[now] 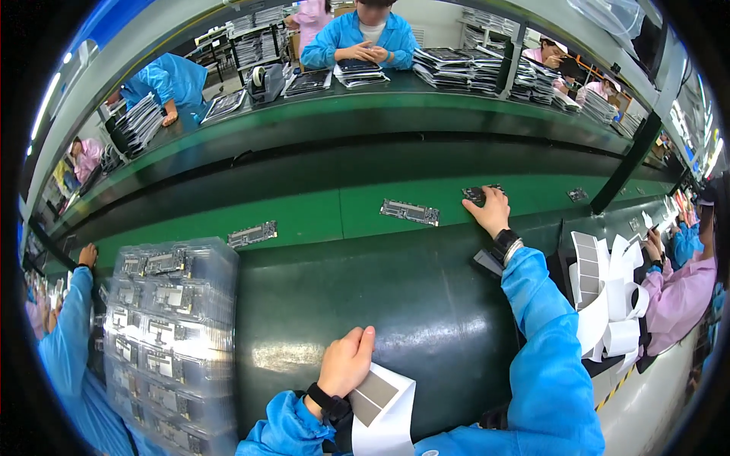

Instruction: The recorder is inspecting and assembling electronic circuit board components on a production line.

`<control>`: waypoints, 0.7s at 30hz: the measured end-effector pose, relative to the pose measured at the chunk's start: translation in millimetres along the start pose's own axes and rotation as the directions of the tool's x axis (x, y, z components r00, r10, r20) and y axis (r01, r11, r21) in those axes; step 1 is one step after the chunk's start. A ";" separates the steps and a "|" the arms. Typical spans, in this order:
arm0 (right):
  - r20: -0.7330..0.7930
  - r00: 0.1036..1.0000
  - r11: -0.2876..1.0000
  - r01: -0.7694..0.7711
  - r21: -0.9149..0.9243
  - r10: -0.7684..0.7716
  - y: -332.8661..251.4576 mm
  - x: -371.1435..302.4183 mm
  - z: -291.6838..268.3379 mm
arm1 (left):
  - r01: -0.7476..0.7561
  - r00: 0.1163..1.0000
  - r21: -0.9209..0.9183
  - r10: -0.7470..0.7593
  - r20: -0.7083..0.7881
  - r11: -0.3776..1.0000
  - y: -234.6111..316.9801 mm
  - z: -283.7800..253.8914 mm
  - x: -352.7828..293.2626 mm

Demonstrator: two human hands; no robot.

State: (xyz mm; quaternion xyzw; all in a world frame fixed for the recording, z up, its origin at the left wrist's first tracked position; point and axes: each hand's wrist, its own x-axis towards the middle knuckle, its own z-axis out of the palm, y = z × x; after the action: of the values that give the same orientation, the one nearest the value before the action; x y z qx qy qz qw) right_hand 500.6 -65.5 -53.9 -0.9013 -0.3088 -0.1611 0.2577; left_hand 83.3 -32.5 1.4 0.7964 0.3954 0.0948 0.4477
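Currently, the right hand is covering a dark board on the belt

The right hand (490,211) is reaching over the dark board (471,193), which is lying on the green belt (319,205) beyond the work surface (304,304). Thumb and fingers are standing apart over it; whether they are pinching it, I cannot tell. The left hand (346,361) is curling its fingers in just beside a white backing strip (403,425) with grey labels (379,394); whether it is gripping the strip is hidden.

Along the belt, a long board (411,212) and a second long board (253,234) are lying to the left, and a small board (577,194) is lying to the right, near a dark post (627,163) that is blocking part of the view. A tall stack of clear trays (228,296), holding boards, is crowding the left side and partly hiding a neighbour in blue (65,334). Loose white strips (620,334) are curling beyond the right forearm. Across the belt, a co-worker (328,42) is sitting between piles of flat, dark-topped items (456,68).
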 end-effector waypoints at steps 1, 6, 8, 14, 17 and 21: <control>0.003 1.000 1.000 -0.002 -0.002 0.002 6.1 2.2 -0.5 | -0.010 1.000 -0.012 0.010 -0.001 1.000 1.3 0.4 0.0; 0.013 0.983 0.983 0.181 0.018 -0.182 -6.8 5.1 -14.4 | -0.005 1.000 -0.005 0.005 -0.002 1.000 5.3 4.4 1.5; -0.085 0.969 0.972 0.226 -0.062 -0.231 -13.3 3.5 -17.0 | 0.009 1.000 -0.009 -0.008 0.012 1.000 8.4 4.1 2.7; -0.305 0.944 0.978 0.168 0.122 -0.124 -26.8 0.0 -51.3 | -0.024 1.000 -0.028 0.024 0.006 0.999 14.6 11.2 1.0; -0.018 0.992 0.812 -0.093 0.576 0.126 -39.2 -14.8 -76.2 | -0.040 0.999 -0.036 0.040 0.006 0.999 15.0 13.0 1.5; 0.539 0.835 0.034 -0.539 0.842 -0.106 -65.1 -70.2 -92.6 | -0.027 1.000 -0.041 0.027 -0.014 0.999 13.4 12.4 -1.2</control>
State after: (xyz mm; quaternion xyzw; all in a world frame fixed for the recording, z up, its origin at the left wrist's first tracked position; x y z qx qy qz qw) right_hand 393.7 -106.9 13.8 -0.5247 -0.2359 0.3556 0.7366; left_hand 96.0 -45.1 5.1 0.7917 0.3855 0.1141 0.4600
